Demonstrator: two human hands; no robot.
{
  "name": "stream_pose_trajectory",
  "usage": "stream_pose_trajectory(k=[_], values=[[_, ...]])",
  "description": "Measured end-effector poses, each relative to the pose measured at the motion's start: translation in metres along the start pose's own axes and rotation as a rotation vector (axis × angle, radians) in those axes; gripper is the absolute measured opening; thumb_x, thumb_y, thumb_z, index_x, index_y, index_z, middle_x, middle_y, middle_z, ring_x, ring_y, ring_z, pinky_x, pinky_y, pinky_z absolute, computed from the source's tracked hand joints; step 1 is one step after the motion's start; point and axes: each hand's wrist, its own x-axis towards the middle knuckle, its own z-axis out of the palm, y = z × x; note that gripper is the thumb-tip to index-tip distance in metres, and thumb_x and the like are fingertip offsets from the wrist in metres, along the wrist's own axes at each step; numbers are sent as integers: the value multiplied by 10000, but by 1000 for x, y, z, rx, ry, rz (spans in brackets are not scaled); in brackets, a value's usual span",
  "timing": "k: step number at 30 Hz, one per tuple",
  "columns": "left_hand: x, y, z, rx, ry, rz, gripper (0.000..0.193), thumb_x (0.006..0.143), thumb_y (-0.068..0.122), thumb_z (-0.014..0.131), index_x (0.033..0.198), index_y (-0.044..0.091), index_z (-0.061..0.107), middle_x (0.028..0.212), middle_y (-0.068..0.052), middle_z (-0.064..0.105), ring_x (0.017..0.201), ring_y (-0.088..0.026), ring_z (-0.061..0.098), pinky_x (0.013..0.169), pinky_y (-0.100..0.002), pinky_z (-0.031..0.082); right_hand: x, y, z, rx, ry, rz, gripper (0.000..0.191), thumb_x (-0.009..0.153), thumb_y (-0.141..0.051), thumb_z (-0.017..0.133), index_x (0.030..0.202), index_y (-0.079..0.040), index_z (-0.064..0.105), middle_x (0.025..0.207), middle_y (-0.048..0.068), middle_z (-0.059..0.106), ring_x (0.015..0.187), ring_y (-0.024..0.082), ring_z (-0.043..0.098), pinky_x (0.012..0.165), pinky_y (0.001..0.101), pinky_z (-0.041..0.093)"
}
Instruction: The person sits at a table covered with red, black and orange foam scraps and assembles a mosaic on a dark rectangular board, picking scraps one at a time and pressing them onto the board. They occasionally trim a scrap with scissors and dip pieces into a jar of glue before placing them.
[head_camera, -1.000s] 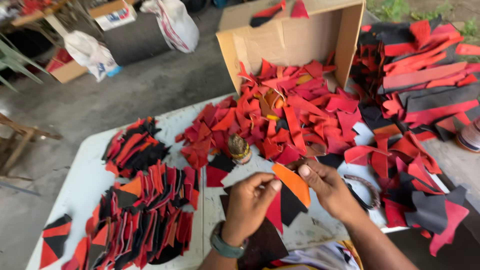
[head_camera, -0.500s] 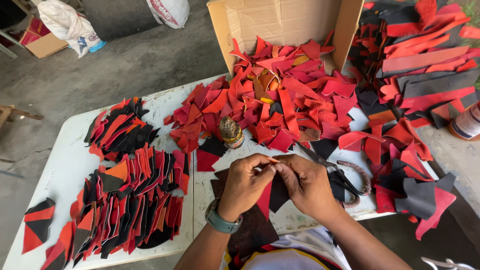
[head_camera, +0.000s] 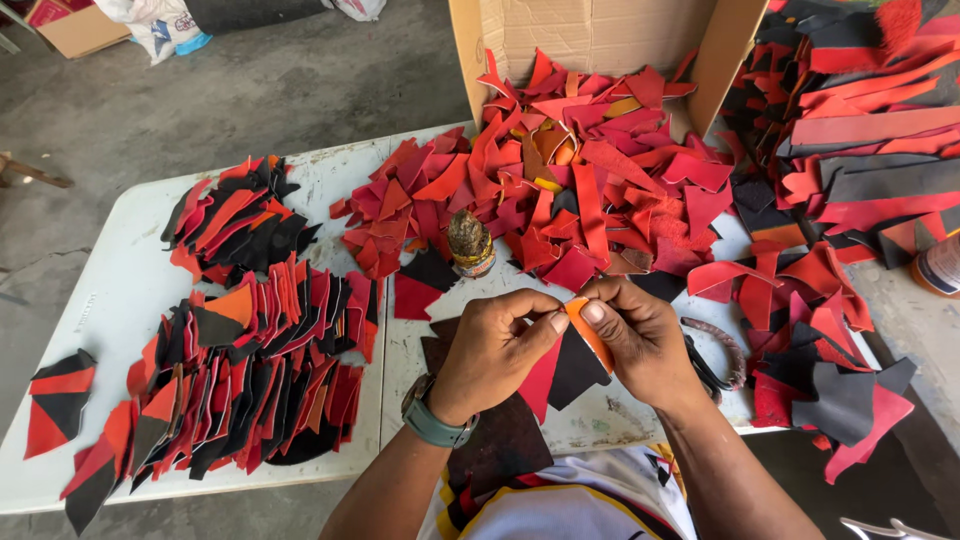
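My left hand and right hand both pinch orange leather piece against black piece, edges aligned, above white surface; red scrap heap within reach.

Two hands meet over the tabletop: left hand, right hand. Between them, one joined piece in three colours: orange, red, black. Just beyond the hands, one small jar. Beside the right hand, one pair of scissors. Further ahead, one cardboard box. Left of the left hand, two heaps of joined pieces; loose scraps past counting.
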Motion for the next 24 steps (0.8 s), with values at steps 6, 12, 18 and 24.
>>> stream_pose_trajectory(k=[6, 12, 18, 24], values=[[-2, 4, 0, 68, 34, 164, 146, 980, 137, 689, 1022, 1, 720, 765, -56, 722, 629, -83, 651, 565, -254, 541, -3, -12, 7, -95, 88, 21, 155, 980, -153, 680, 1017, -7, 713, 783, -26, 653, 633, 11, 505, 539, 191, 407], [-7, -3, 6, 337, 118, 287, 90, 952, 90, 693, 972, 2, 699, 772, -124, 693, 680, -199, 664, 621, -326, 507, -11, -12, 16, -445, 117, -161, 115, 959, -134, 726, 956, -19, 718, 739, -22, 649, 646, 19, 488, 559, 199, 416], [3, -19, -13, -361, -168, -120, 465, 969, 126, 705, 1403, 14, 580, 1136, -87, 731, 985, -120, 672, 855, -281, 553, 8, 5, 4, 130, 210, 25, 143, 975, -122, 698, 1011, 13, 729, 874, 37, 710, 717, 73, 599, 625, 240, 486], [-28, -52, 18, -915, -40, -20, 525, 824, 90, 746, 1323, 30, 593, 1256, -18, 692, 1151, -94, 663, 1003, -283, 527, 16, 17, 4, 412, 257, -12, 238, 997, -123, 677, 1165, 42, 714, 1056, 107, 738, 896, 137, 691, 792, 262, 554]])
